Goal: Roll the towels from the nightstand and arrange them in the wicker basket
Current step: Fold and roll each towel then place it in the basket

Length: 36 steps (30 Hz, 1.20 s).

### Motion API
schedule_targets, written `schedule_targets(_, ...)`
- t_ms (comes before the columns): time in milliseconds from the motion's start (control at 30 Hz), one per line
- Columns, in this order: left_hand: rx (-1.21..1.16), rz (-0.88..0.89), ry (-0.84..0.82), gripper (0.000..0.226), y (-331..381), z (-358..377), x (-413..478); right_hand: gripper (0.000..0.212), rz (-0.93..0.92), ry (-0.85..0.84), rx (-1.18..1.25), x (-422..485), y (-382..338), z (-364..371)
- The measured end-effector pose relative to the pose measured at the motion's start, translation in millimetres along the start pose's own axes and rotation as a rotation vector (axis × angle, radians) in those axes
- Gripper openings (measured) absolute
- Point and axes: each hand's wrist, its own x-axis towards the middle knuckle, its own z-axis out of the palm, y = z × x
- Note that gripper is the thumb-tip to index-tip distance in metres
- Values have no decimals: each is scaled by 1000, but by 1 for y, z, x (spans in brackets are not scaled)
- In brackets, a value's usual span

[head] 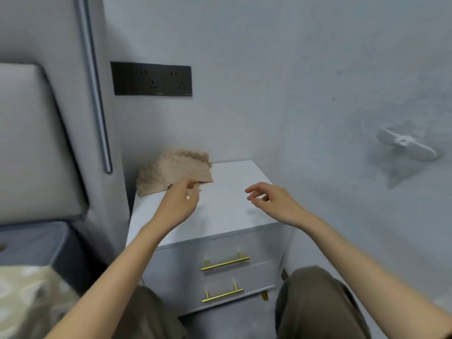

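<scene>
Towel, beige and fluffy, lies as a loose heap on the back-left corner of the white nightstand, close to the wall and beside the padded headboard. It is not rolled yet, and the wicker basket is not in view. L hand reaches to the near edge of the towel w/ fingers curled there, and this edge looks a little raised. The pic is blurred at that spot, so I cannot tell if the fingers really pinch the cloth or only touch it. Prob. reason: to drag the towel fwd onto the bare part of the top, where it can be spread flat. R hand hovers above the right side of the top, well apart from the towel, fingers loosely bent w/ nothing in them. I think it is ready to take the other edge, because a soft heap sags if only one corner is pulled.
</scene>
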Motion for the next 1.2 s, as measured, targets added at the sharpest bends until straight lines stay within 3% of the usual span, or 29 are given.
schedule_targets(200, 143, -84, 9, 48, -56, 9, 30, 39, 40, -129, -84, 57, 14, 58)
schedule_targets(367, 290, -85, 61, 53, -89, 30, 70, 48, 21, -134, -206, 82, 41, 89)
schedule_targets(667, 507, -240, 206, 51, -115, 25, 141, 40, -92, -129, -399, 115, 48, 88)
schedule_targets(800, 665, -250, 277, 33, -121, 28, 147, 34, -119, -111, -395, 122, 55, 85)
schedule_targets(1000, 545, -111, 485, 22, -89, 24, 142, 35, -69, -22, -175, 122, 62, 76)
schedule_targets(1200, 293, 147, 414, 14, -51, 40, 105, 72, -133, 196, 77, 108, 53, 58)
